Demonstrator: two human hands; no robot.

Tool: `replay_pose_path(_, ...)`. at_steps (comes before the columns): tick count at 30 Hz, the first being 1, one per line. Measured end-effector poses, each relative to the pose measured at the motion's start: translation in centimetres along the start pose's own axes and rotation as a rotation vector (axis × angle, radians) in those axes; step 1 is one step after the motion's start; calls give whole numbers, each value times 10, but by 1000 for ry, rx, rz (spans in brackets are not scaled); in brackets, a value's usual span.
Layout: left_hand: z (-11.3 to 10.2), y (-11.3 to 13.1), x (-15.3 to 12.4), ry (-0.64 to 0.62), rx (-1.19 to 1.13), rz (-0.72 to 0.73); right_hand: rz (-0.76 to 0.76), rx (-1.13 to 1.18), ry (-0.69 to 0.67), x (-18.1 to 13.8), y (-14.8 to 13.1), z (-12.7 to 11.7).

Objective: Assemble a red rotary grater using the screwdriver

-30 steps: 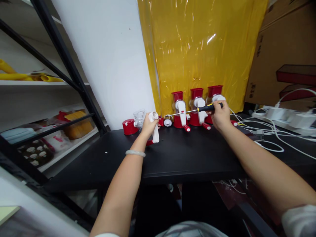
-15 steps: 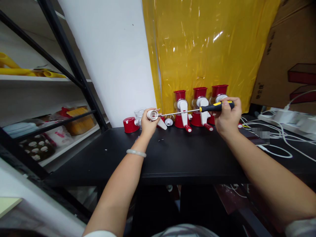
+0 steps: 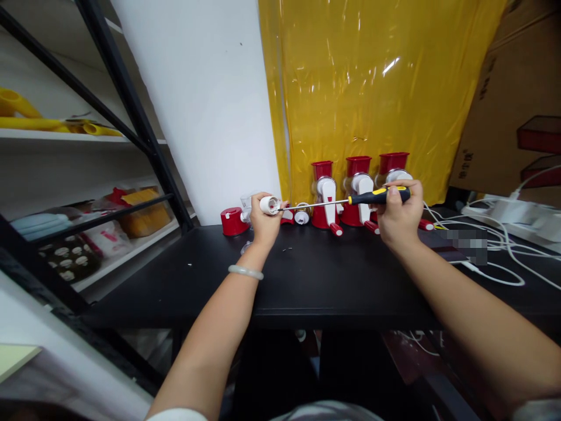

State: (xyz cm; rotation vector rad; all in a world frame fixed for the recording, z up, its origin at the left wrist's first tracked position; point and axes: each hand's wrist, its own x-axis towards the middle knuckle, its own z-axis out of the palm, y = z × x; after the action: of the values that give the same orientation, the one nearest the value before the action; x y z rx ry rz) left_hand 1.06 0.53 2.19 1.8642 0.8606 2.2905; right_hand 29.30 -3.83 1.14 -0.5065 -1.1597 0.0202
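My left hand point(image 3: 263, 222) is closed round a white crank handle point(image 3: 269, 204), held above the black table point(image 3: 307, 280) with its round end turned to the right. My right hand point(image 3: 397, 216) grips the black and yellow handle of a screwdriver point(image 3: 350, 200). The long metal shaft runs left and its tip sits in the round end of the white handle. Behind the hands, three red and white hand-crank grinders point(image 3: 356, 190) stand in a row against yellow plastic sheeting. A red round base point(image 3: 231, 221) lies just left of my left hand.
A small screw point(image 3: 287, 249) lies on the table below the hands. White cables and power strips point(image 3: 504, 216) spread over the table's right side. A black metal shelf rack point(image 3: 131, 117) with boxes and bags stands at the left. Cardboard boxes point(image 3: 517, 105) rise at the back right.
My left hand lifted the white crank handle off the table and turned its round end sideways. The screwdriver tip moved left into that end.
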Motion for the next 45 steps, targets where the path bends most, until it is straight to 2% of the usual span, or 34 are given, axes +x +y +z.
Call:
replay_pose_path(3,0,-1,-1,-1,9,6,52,28,55,-1,-8,4)
replay_pose_path(14,-1,0,-2,-8,22,4,86,75,58,0,-18,7)
replay_pose_path(45,-2,3,-2,17,109,34,109,118,67,0,-16,10)
